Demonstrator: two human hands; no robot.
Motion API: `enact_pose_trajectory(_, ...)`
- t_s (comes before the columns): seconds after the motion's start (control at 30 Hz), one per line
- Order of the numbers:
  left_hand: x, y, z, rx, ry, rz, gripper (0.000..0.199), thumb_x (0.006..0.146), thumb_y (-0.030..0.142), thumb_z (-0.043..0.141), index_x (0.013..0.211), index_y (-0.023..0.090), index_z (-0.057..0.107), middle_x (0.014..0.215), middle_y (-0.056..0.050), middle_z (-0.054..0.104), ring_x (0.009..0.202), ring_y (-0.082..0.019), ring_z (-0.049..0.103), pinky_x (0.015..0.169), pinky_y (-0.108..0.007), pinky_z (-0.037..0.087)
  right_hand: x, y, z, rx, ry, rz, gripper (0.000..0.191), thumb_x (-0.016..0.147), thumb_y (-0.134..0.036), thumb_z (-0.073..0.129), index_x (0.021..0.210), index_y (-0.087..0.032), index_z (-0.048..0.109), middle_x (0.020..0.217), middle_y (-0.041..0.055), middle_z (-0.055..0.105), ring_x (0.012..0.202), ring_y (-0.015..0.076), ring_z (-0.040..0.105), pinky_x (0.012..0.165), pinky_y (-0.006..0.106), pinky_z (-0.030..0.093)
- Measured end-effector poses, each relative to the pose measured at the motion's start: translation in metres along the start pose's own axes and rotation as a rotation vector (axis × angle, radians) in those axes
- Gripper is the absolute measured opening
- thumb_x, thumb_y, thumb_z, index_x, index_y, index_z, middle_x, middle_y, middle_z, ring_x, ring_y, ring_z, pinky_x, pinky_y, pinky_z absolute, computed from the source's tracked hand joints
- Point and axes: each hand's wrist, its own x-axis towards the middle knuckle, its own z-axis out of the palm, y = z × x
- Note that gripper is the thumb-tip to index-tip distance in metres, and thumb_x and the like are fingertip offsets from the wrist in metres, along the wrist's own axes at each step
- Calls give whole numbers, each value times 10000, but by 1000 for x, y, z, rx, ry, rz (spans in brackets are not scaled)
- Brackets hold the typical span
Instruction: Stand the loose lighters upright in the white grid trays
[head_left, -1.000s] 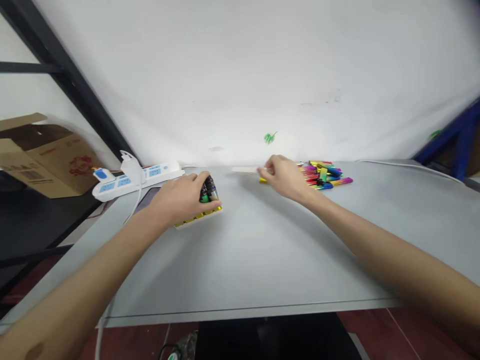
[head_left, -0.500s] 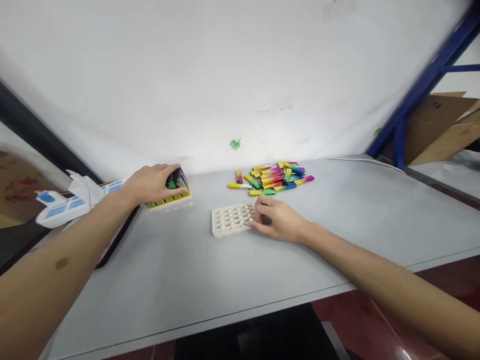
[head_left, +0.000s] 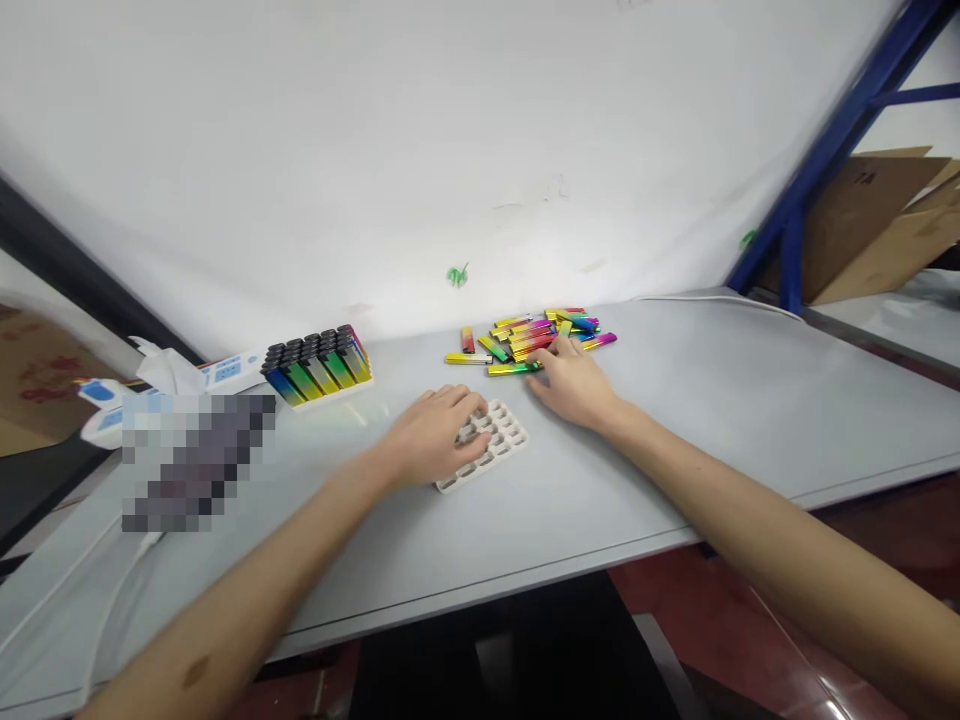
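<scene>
My left hand (head_left: 435,435) is closed over the left part of a white plastic tray (head_left: 512,430) with rows of slots, gripping it on the grey tabletop. The slots in sight on its right side hold nothing; my fingers cover the others. My right hand (head_left: 574,383) is at the near edge of a loose pile of shiny, multicoloured lighters (head_left: 532,340). Its thumb and fingers are apart, beside the end of a yellow-green lighter (head_left: 510,370). Farther left, upright lighters (head_left: 319,365) with black tops stand packed in rows in another white tray (head_left: 337,394).
A white and blue power strip (head_left: 236,370) and crumpled white tissue (head_left: 169,370) lie at the left, near a pixelated dark object (head_left: 202,460) with white cables. The white wall (head_left: 375,180) rises behind. Cardboard boxes (head_left: 862,230) stand beyond the blue frame (head_left: 791,260) at right.
My left hand has left the packed lighters and moved right onto the slotted tray, which now sits at an angle. My right hand has let go of the tray and moved to the lighter pile.
</scene>
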Motion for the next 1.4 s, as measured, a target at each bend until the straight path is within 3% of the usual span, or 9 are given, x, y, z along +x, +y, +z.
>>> enact_pose_trajectory(0.2, 7, 0, 12, -164, 78, 24, 215, 892, 242, 532, 1084, 222, 625, 1122, -51, 677, 1078, -244, 589, 963, -435, 448, 3, 4, 0, -53, -97, 50, 345, 940, -305, 562, 1200, -94, 644, 1207, 211, 573, 1216, 363, 514, 1020, 458, 429)
enact_pose_trajectory(0.4, 1, -1, 14, -267, 129, 1, 209, 937, 288, 528, 1073, 234, 677, 1108, -40, 702, 1056, -236, 590, 971, -443, 436, 5, 7, 0, -18, -99, 61, 246, 933, -276, 557, 1061, -101, 674, 1168, 208, 573, 1203, 366, 519, 1034, 473, 425)
enact_pose_trajectory(0.5, -1, 3, 15, -282, 140, -31, 216, 938, 295, 541, 1082, 227, 687, 1107, -46, 706, 1061, -236, 597, 979, -448, 440, 7, 10, -3, 245, 17, 78, 139, 856, -286, 656, 931, -169, 655, 1066, 133, 598, 1107, 303, 567, 1001, 443, 452)
enact_pose_trajectory(0.67, -3, 8, 16, -263, 137, -47, 243, 956, 320, 528, 1096, 221, 699, 1114, -54, 700, 1086, -241, 610, 993, -465, 443, 10, 3, -16, 1046, 147, 258, 263, 876, -467, 625, 931, -238, 510, 839, 6, 627, 765, 175, 614, 765, 357, 527)
enact_pose_trajectory(0.77, -3, 10, 16, -252, 118, -28, 256, 950, 323, 537, 1115, 219, 703, 1125, -59, 695, 1101, -246, 611, 1005, -463, 448, 7, -5, -22, 1300, 131, 371, 320, 872, -500, 638, 961, -281, 422, 626, -91, 489, 473, 109, 423, 478, 239, 380)
enact_pose_trajectory(0.87, -3, 12, 14, -257, 104, 4, 268, 946, 328, 549, 1141, 219, 698, 1147, -62, 694, 1112, -245, 612, 1014, -449, 457, 3, -11, -21, 1335, -6, 407, 363, 853, -554, 663, 869, -255, 459, 550, -105, 319, 430, 74, 210, 414, 209, 170)
enact_pose_trajectory(1.03, -4, 13, 13, -247, 108, 19, 258, 947, 317, 550, 1149, 229, 684, 1152, -58, 696, 1114, -246, 618, 1011, -449, 463, -1, -17, -14, 1299, -199, 490, 518, 879, -660, 551, 641, -209, 467, 512, -96, 178, 455, 67, 109, 424, 226, 102)
enact_pose_trajectory(1.23, -5, 11, 14, -208, 116, 27, 240, 948, 312, 544, 1135, 231, 671, 1158, -55, 693, 1118, -247, 622, 1004, -458, 459, -1, -19, -21, 1366, -217, 555, 477, 957, -504, 367, 572, -223, 358, 496, -80, 173, 446, 79, 76, 409, 230, 92)
enact_pose_trajectory(1.4, -4, 12, 12, -199, 110, 25, 239, 960, 333, 528, 1131, 238, 664, 1152, -57, 693, 1118, -246, 623, 1003, -443, 457, -1, -19, -26, 1408, -171, 540, 433, 943, -436, 357, 565, -226, 346, 472, -73, 195, 432, 81, 83, 402, 231, 93)
